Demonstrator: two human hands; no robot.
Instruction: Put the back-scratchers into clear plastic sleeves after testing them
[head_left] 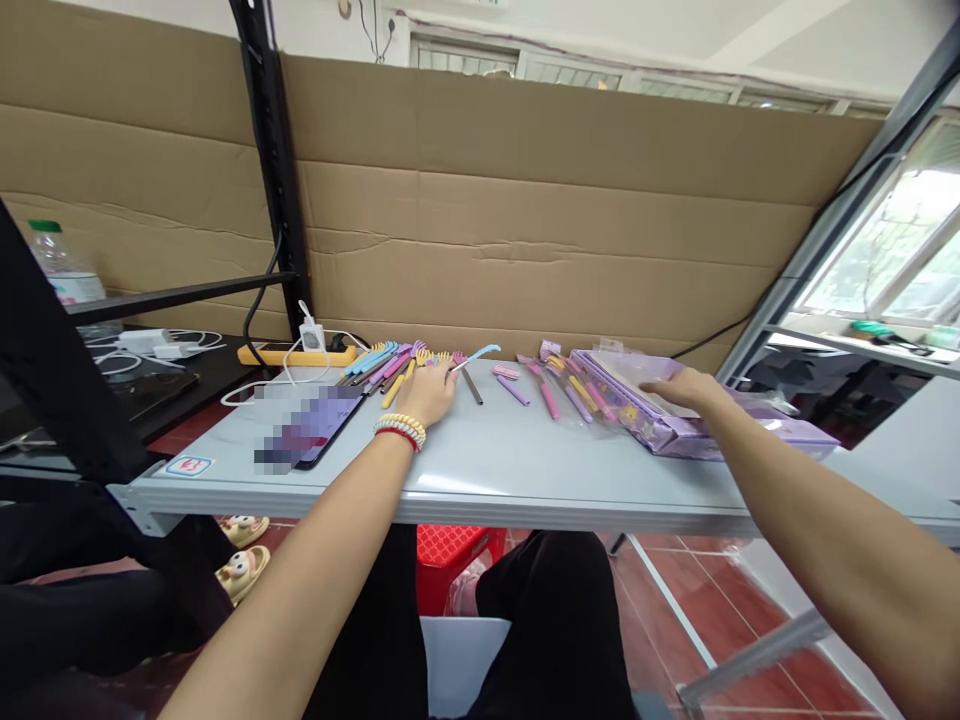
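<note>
My left hand (427,393) is closed around a back scratcher with a light-blue claw end (484,352), which points right and slightly up. Several back scratchers (386,362) with yellow, blue, purple and pink claw ends lie bunched to the left of that hand. Just right of it, a dark-rodded scratcher (472,384) rests on the table. My right hand (682,390) is at a purple box (637,425), with its thumb side over the pale upper face. Its other fingers are partly hidden, but it appears to grip the box.
Bagged scratchers with pink and purple handles (577,390) lie beside the box, and a loose purple handle (513,390) is nearer the middle. A phone (330,425) and a yellow power strip (281,355) with cables occupy the left. Cardboard (525,230) backs the table (465,470).
</note>
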